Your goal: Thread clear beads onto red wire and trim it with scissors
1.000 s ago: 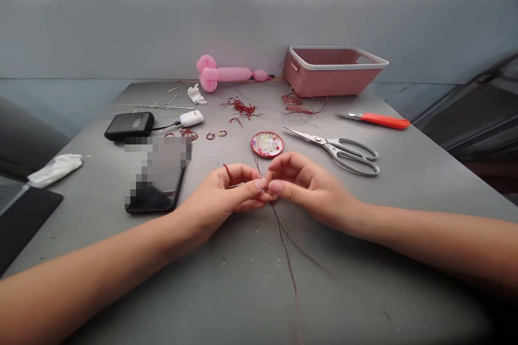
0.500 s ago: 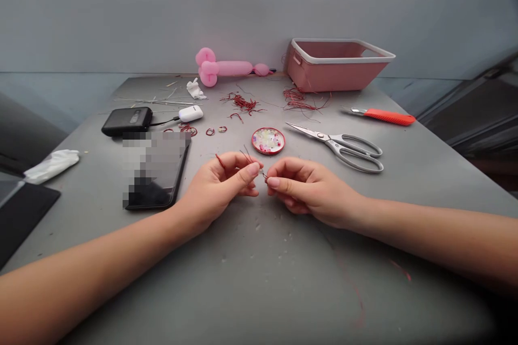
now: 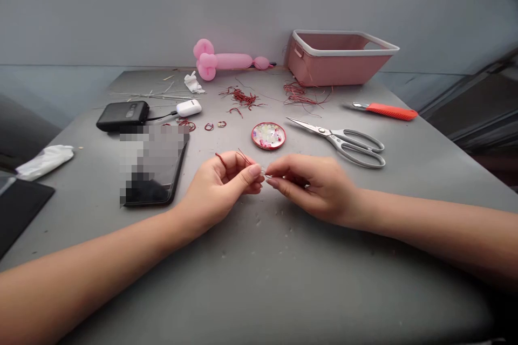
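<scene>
Red cord (image 3: 244, 157) between two hands

Wrists low, the left hand (image 3: 220, 186) pinches the cord between thumb and forefinger; the right hand (image 3: 324, 188) is narrowed at the fingertips, its grip unclear. Its fingers lie straighter than half a second ago. Just nearer than the bead dish (image 3: 268, 136), the cord runs crosswise, loose ends slanting away leftward.

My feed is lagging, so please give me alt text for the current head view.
A person's left hand pinches thin dark-red cord over a gray table, the right hand close beside it. Just beyond sits a red-rimmed dish of beads, with scissors to its right, a phone to its left and a pink basket farther back.
</scene>
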Demonstrator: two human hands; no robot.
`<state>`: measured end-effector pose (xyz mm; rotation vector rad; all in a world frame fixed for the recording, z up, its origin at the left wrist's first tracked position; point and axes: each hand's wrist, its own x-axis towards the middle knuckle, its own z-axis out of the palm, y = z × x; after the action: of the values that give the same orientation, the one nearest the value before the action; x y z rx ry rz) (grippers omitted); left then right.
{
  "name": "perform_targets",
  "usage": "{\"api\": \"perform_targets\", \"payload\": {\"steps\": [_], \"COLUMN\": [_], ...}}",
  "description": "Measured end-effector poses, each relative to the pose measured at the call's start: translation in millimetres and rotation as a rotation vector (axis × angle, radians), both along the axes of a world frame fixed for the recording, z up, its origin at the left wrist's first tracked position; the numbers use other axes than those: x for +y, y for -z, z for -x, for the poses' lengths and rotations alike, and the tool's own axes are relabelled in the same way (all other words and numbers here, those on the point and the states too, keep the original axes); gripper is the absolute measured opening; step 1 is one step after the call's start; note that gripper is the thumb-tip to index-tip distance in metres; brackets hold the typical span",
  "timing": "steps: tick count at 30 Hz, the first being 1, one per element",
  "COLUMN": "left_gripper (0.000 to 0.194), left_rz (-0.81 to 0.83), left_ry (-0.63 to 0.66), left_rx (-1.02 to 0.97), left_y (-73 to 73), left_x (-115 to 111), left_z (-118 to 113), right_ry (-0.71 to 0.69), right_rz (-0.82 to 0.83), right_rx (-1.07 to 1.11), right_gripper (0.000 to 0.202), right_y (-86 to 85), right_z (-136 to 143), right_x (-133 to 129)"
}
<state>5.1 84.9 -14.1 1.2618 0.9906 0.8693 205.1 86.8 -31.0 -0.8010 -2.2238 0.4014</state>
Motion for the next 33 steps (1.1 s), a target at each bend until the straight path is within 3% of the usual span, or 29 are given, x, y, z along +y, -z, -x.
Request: {"api": "perform_targets", "payload": {"steps": [3, 5, 22, 25, 30, 33], "left_gripper": [0.022, 0.020, 0.016, 0.016, 0.013, 0.013], "left_rz": [0.013, 0.018, 0.032, 0.022, -0.011, -0.026], "left_ry": [-0.007, -0.016, 0.026, 0.020, -0.045, -0.018], "left_rx": [-0.016, -0.022, -0.017, -0.017, -0.046, -0.056], "left_y": [1.4, 1.8, -1.6, 0.2, 5.8, 7.6], "left_x": [0.0, 0.1, -1.3, -1.7, -1.2, 0.0], "left_z": [-0.1, -0.3, -1.9, -1.6, -0.9, 0.2], "right_ry": [-0.030, -0.031, 0.047, 0.071, 0.079, 0.023], "right_rz": [-0.258, -0.335, -0.446, -0.212, 0.801, 1.147], "right_rx": [-0.074, -0.100, -0.134, -0.097, 0.051, 0.212], "right_gripper": [0.013, 0.015, 0.015, 0.016, 0.022, 0.026], "right_y": [3.3, 5.4, 9.6, 0.6, -22.8, -26.6], "right_z": [-3.1, -3.6, -0.7, 2.2, 5.6, 5.5], "right_x": [4.1, 5.1, -1.5, -4.8, -4.5, -3.7]}}
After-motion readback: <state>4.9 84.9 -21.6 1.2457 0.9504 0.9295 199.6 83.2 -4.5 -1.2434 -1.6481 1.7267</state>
